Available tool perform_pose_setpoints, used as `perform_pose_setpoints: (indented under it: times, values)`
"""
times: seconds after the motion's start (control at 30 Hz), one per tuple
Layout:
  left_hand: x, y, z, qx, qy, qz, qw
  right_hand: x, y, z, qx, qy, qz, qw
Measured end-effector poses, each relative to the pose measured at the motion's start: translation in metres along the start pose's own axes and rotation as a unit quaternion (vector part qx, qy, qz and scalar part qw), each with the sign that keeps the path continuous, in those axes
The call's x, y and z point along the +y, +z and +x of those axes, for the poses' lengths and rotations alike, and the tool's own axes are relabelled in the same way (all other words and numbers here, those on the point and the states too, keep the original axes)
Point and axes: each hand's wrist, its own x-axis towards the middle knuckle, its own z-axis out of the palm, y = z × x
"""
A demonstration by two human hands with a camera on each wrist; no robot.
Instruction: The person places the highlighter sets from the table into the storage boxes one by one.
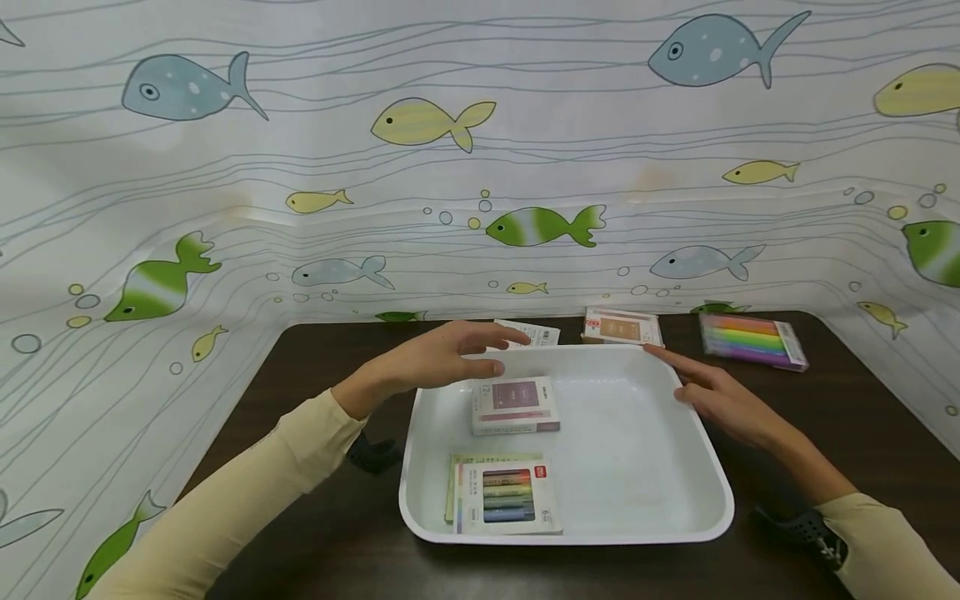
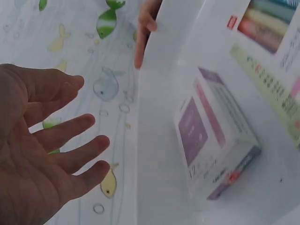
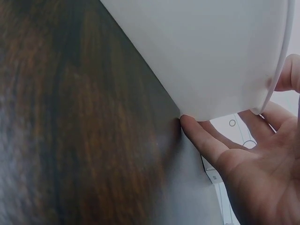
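A white tray (image 1: 630,442) lies on the dark table. In it sit a white and purple box (image 1: 516,407) and a flat pack of colored sticks (image 1: 507,497), with a pale green pack (image 1: 459,457) partly hidden beneath the latter. My left hand (image 1: 450,354) hovers over the tray's far left corner, fingers spread and nothing held; the left wrist view shows its palm beside the tray wall. My right hand (image 1: 727,407) holds the tray's far right corner, its thumb at the rim and its fingers along the outer wall (image 3: 234,56).
Beyond the tray's far edge lie a white box with a brown panel (image 1: 621,327) and another white box (image 1: 540,333), partly hidden. A clear pack of rainbow-colored pens (image 1: 753,340) lies at the back right. A fish-patterned curtain (image 1: 450,183) surrounds the table (image 1: 322,517).
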Motion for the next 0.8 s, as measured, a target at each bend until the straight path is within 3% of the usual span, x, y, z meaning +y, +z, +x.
perform_pose_setpoints:
  times: [0.3,0.8]
  values:
    - [-0.031,-0.019,0.023,0.01,-0.03,0.004,0.9995,0.0,0.0,0.0,-0.002,0.007,0.001,1.0]
    - [-0.056,-0.042,0.063,-0.044,-0.069,0.028,0.9963,-0.001,-0.001,0.0,-0.002,0.005,0.001,1.0]
